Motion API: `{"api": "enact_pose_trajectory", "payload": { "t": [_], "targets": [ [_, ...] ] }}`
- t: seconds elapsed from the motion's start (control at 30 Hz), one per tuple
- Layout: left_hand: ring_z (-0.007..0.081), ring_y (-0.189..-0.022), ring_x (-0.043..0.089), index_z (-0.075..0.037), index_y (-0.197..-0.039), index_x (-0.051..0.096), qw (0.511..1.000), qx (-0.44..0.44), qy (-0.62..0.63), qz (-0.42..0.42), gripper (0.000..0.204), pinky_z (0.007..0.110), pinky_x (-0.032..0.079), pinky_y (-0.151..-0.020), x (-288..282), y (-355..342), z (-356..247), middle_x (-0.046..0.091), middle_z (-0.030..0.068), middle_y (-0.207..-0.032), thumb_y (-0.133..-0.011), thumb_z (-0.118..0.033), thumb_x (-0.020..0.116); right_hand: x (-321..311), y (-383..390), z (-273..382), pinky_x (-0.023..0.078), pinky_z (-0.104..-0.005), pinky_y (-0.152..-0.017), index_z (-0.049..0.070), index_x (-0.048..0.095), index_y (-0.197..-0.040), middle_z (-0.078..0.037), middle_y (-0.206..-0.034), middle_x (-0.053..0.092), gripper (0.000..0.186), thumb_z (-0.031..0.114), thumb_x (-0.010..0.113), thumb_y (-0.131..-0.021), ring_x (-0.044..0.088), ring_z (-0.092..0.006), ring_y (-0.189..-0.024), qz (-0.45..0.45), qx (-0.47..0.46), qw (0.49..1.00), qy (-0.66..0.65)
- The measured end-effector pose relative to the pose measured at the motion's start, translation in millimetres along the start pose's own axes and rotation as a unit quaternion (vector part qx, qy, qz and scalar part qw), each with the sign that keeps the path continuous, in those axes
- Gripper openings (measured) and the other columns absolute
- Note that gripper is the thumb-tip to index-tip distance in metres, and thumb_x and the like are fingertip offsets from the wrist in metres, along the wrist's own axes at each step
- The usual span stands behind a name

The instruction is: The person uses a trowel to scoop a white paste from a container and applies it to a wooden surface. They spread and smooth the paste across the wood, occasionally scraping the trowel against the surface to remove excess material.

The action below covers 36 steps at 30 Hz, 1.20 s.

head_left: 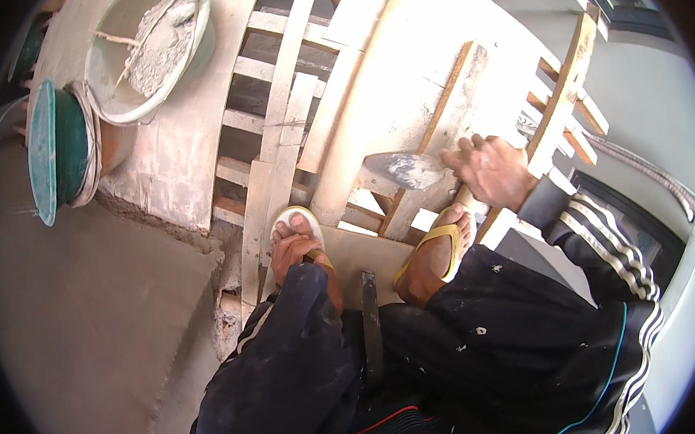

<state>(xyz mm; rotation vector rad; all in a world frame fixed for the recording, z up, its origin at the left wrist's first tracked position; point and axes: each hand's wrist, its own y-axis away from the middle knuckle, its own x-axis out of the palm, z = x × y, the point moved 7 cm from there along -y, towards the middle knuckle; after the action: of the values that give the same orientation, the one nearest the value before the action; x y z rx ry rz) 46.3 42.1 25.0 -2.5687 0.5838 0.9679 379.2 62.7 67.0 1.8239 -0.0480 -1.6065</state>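
Observation:
My right hand (493,170) is closed around the handle of a trowel (408,171). The blade is smeared with grey mortar and points left over the boards. Low beside my left foot is my left hand (288,255), its fingers curled together near the toes. What those fingers hold, if anything, is hidden. Yellow-strapped flip-flops are on both feet; the right flip-flop (459,241) shows beside a wooden beam, and the left flip-flop (312,220) is partly covered by my hand and sleeve.
A pale bucket (105,83) with grey mortar and thin sticks stands at the far left. Near it a green container (43,151) lies tilted. Slatted planks (278,117) with open gaps lie underfoot. An upright timber (562,87) stands at right; a grey cement surface (79,304) lies lower left.

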Motion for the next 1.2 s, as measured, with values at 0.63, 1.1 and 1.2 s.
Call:
{"api": "enact_pose_trajectory", "payload": {
  "t": [0.63,1.1,1.2],
  "targets": [
    [0.0246,-0.099,0.059,-0.009,-0.101,0.063,0.998,0.051,-0.002,0.044,0.024,0.042,0.039,-0.099,3,5,-4,0.064,0.0055,-0.096,-0.079,-0.019,0.068,-12,51,-20,0.05,-0.0354,-0.044,0.002,0.058,-0.116,-0.018,-0.082,0.062,0.029,0.012,0.04,-0.095,0.061,-0.0197,-0.054,0.017,0.156,0.981,-0.112],
    [0.0271,-0.1,0.055,-0.008,-0.104,0.064,0.981,0.116,-0.014,0.154,0.027,0.041,0.037,-0.098,5,19,32,0.063,0.0069,-0.1,-0.084,-0.026,0.062,39,14,45,0.049,-0.0325,-0.056,0.005,0.044,-0.138,-0.016,-0.1,0.062,0.05,0.014,0.048,-0.089,0.061,-0.0219,-0.071,-0.006,0.107,0.99,-0.09],
    [0.0253,-0.098,0.056,-0.011,-0.099,0.066,0.984,0.107,-0.04,0.138,0.026,0.038,0.041,-0.094,6,14,21,0.065,0.0023,-0.098,-0.084,-0.031,0.063,28,16,15,0.049,-0.03,-0.051,0.003,0.036,-0.141,-0.016,-0.097,0.062,0.05,0.012,0.043,-0.093,0.061,-0.0186,-0.069,0.033,0.116,0.99,-0.07]
  ]
}}
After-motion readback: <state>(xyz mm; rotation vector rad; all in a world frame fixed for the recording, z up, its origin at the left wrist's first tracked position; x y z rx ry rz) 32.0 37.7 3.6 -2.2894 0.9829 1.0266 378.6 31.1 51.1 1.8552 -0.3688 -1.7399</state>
